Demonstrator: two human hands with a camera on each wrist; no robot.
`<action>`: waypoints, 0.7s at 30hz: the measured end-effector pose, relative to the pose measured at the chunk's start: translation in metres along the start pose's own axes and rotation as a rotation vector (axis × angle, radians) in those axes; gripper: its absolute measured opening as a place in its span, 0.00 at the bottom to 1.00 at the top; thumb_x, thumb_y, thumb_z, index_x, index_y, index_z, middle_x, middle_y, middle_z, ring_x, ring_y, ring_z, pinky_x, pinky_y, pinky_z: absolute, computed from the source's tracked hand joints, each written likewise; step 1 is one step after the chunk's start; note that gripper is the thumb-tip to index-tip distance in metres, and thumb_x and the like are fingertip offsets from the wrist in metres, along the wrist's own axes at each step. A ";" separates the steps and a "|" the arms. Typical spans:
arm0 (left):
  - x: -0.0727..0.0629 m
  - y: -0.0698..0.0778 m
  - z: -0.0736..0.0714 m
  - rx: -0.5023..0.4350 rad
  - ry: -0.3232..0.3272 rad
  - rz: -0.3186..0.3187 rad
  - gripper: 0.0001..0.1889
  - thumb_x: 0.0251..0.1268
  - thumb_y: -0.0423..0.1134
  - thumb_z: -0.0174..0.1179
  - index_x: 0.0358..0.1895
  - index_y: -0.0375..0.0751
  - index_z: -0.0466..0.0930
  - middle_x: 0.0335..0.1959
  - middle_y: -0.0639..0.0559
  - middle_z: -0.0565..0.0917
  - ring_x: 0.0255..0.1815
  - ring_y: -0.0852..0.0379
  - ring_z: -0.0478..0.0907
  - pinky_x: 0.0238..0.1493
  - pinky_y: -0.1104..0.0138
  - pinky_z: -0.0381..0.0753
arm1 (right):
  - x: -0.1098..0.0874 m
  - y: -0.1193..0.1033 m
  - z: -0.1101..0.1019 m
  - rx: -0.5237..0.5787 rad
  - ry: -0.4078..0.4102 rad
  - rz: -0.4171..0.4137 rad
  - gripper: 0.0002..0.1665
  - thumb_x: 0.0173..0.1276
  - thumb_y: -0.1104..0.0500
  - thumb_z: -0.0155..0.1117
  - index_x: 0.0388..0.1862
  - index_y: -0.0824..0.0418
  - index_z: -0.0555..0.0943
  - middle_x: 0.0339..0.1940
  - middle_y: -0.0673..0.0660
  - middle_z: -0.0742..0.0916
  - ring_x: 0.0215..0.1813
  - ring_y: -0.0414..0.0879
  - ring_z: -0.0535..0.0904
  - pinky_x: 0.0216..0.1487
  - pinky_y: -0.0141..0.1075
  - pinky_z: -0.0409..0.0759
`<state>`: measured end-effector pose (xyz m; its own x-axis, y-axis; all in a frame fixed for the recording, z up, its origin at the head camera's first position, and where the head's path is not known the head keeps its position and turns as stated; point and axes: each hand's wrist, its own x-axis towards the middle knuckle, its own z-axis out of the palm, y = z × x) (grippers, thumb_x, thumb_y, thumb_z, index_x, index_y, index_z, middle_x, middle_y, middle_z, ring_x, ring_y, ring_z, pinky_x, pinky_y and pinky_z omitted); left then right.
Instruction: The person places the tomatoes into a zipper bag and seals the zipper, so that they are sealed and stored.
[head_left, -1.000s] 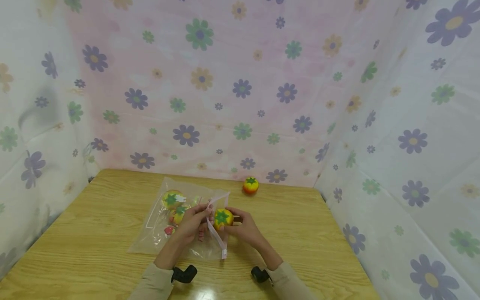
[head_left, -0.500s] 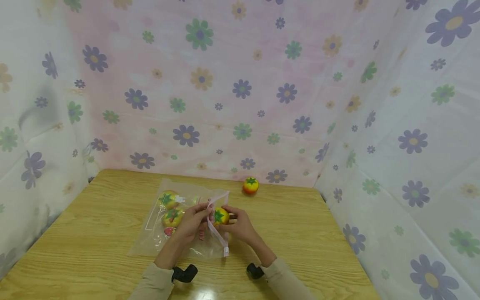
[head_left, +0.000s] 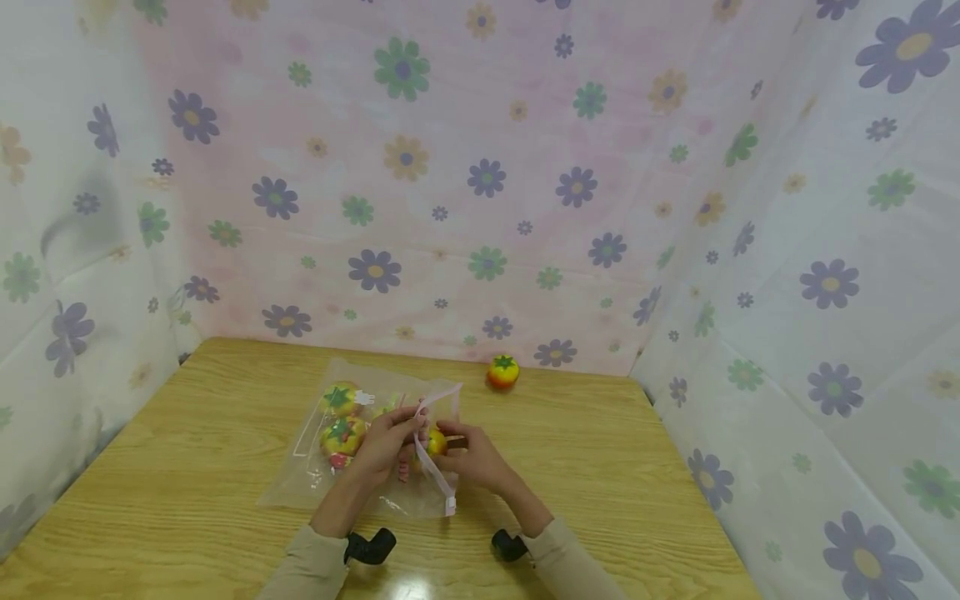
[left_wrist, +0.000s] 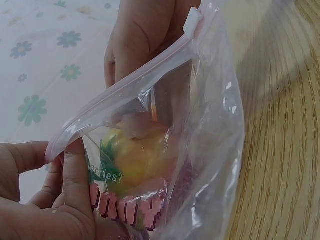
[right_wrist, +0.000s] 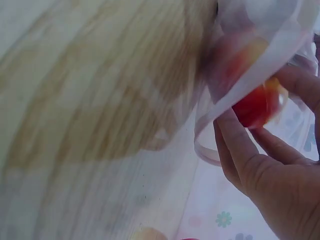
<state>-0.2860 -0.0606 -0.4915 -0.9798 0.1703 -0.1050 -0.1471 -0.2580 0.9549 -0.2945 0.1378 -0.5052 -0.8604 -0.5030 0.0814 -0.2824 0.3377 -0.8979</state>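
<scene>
A clear zip bag (head_left: 296, 483) with a pink edge and white slider (left_wrist: 192, 22) lies on the table, its mouth facing right. My left hand (head_left: 386, 446) pinches the bag's upper edge and keeps the mouth apart. With fingers and thumb, my right hand (head_left: 483, 458) holds a yellow-red toy tomato (right_wrist: 257, 102) with a green leafy top, just inside the mouth. Through the plastic, that tomato shows in the left wrist view, behind pink printed letters (left_wrist: 132, 207). Deeper in the bag lie other toy tomatoes (head_left: 342, 436), partly hidden by my left hand.
Another toy tomato (head_left: 503, 372) stands near the back edge of the wooden table (head_left: 600, 475). Flower-print cloth (head_left: 480, 225) encloses the table at the back and both sides. Dark wrist cameras (head_left: 371, 547) sit at both sleeves.
My right hand has moved left, carrying the toy tomato from the bag's opening further inside, behind the pink edge. The left hand stays on the edge; tomatoes in the bag have shifted slightly left.
</scene>
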 end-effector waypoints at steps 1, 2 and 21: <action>0.000 0.000 0.000 0.001 -0.001 0.001 0.16 0.80 0.34 0.53 0.60 0.25 0.75 0.32 0.52 0.82 0.29 0.61 0.77 0.29 0.73 0.76 | -0.001 0.000 -0.001 0.016 -0.002 0.005 0.34 0.69 0.65 0.68 0.72 0.73 0.70 0.69 0.72 0.76 0.63 0.67 0.78 0.56 0.47 0.85; 0.000 0.000 0.000 -0.002 -0.002 0.000 0.16 0.80 0.34 0.53 0.60 0.25 0.74 0.32 0.52 0.81 0.29 0.61 0.77 0.30 0.74 0.77 | -0.001 0.000 -0.001 0.027 -0.005 0.009 0.33 0.70 0.64 0.68 0.71 0.72 0.71 0.69 0.72 0.76 0.63 0.68 0.78 0.56 0.47 0.85; 0.003 -0.001 0.002 -0.013 -0.015 0.018 0.15 0.80 0.31 0.51 0.60 0.21 0.74 0.31 0.52 0.81 0.31 0.62 0.78 0.35 0.74 0.83 | -0.002 0.002 0.003 0.018 -0.045 -0.037 0.28 0.71 0.66 0.64 0.69 0.71 0.74 0.64 0.69 0.80 0.60 0.63 0.81 0.60 0.44 0.82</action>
<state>-0.2881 -0.0580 -0.4924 -0.9802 0.1797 -0.0834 -0.1312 -0.2732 0.9530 -0.2920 0.1369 -0.5086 -0.8298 -0.5499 0.0956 -0.3057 0.3044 -0.9021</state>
